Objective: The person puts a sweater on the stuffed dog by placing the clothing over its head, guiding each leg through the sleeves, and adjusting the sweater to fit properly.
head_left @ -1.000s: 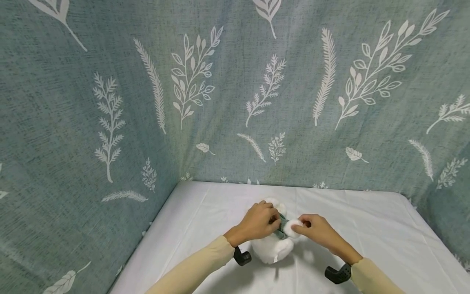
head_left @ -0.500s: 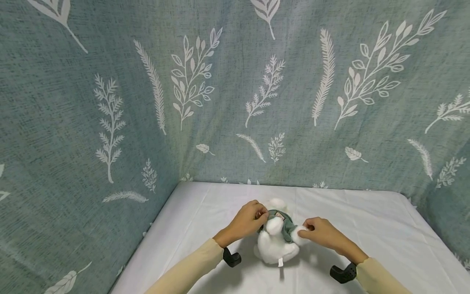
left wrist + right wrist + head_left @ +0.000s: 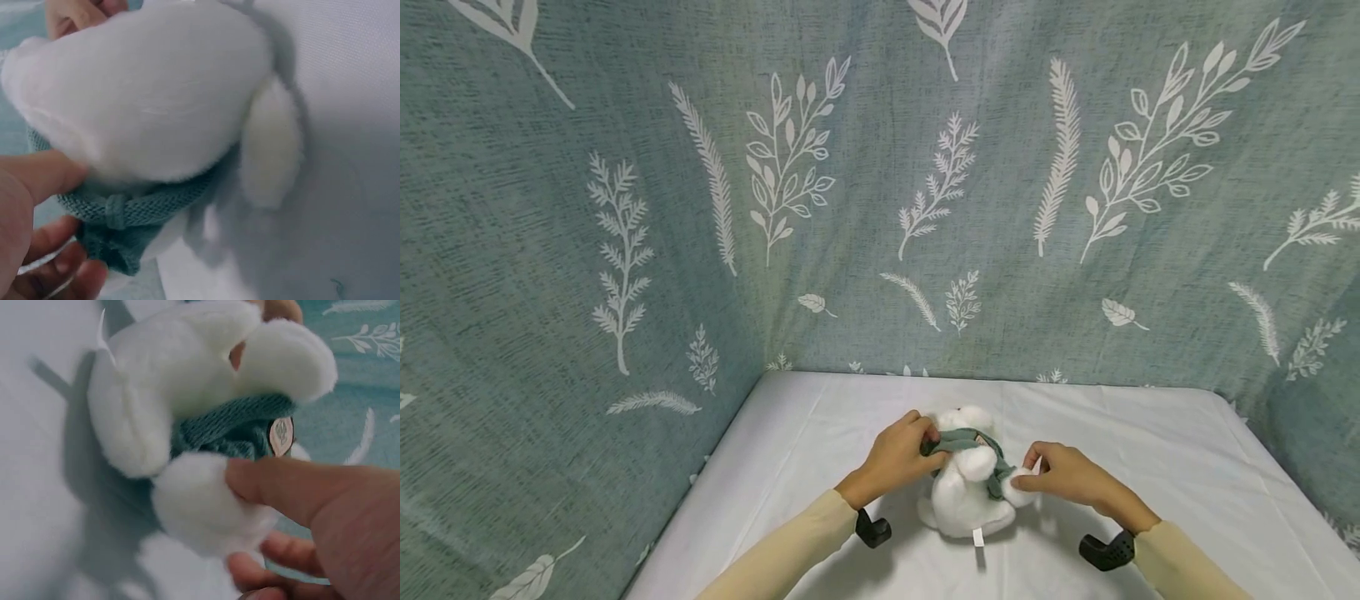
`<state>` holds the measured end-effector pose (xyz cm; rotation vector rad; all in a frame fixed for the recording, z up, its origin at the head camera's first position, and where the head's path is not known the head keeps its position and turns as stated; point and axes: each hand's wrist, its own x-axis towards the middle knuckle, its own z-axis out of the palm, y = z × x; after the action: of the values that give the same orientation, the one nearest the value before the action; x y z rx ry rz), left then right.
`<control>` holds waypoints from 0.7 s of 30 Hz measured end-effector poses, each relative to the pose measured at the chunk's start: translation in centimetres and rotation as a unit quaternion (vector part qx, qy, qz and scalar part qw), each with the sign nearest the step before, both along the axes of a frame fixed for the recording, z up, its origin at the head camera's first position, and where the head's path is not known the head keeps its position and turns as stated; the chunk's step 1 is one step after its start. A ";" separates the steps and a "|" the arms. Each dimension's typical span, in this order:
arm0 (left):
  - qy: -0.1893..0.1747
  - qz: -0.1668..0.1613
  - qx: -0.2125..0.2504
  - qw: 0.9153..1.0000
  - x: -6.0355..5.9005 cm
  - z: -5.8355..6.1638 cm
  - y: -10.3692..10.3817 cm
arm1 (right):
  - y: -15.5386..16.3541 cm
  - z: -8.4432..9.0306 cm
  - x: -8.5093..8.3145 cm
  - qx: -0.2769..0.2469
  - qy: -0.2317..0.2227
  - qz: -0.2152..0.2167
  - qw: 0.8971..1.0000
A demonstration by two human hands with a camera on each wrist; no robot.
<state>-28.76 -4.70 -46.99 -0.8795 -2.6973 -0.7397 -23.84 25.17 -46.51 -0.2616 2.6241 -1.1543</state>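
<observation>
A white plush toy [image 3: 958, 500] sits on the white-covered table, with a green knitted garment [image 3: 961, 439] around its upper body. My left hand [image 3: 904, 450] pinches the garment's left side; in the left wrist view the thumb lies near its ribbed edge [image 3: 144, 209], with fingers below. My right hand [image 3: 1063, 473] pinches a rounded white limb [image 3: 206, 500] on the right, thumb on top. Another white limb [image 3: 287, 359] stands outside the knit. A round pale patch [image 3: 281, 434] shows on the garment. The toy's face is not clearly visible.
The white sheet [image 3: 820, 425] covers the table around the toy. Green curtains [image 3: 865, 208] with white leaf prints hang behind and at the left. A small white tag [image 3: 978, 537] sticks out at the toy's base.
My left hand has moved left off the toy's middle and now pulls the garment out sideways. The right hand has shifted slightly right with the limb. A limb and the tag have come into sight.
</observation>
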 end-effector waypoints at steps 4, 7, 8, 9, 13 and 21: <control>0.006 0.051 -0.012 0.999 0.1 -0.1 0.0 | -0.4 0.2 -0.4 -0.043 0.049 0.007 0.998; 0.003 0.070 -0.025 0.997 0.0 -0.1 0.1 | -0.9 0.4 -0.6 -0.091 0.078 0.034 0.992; 0.000 0.070 -0.029 0.997 0.0 -0.1 0.0 | -1.1 0.5 -0.7 -0.105 0.085 0.047 0.990; -0.006 0.069 -0.031 0.997 0.0 0.0 0.0 | -1.3 0.5 -0.7 -0.118 0.092 0.060 0.987; -0.028 0.048 -0.024 0.998 0.0 0.0 0.0 | -2.3 0.7 -0.9 -0.154 0.115 0.106 0.976; -0.025 -0.013 0.017 0.999 -0.1 -0.1 0.5 | -4.0 0.6 -1.0 -0.153 0.132 0.145 0.969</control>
<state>-28.86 -4.24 -47.05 -0.9006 -2.7122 -0.8219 -24.88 21.13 -45.87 -0.8848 2.4909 -1.4983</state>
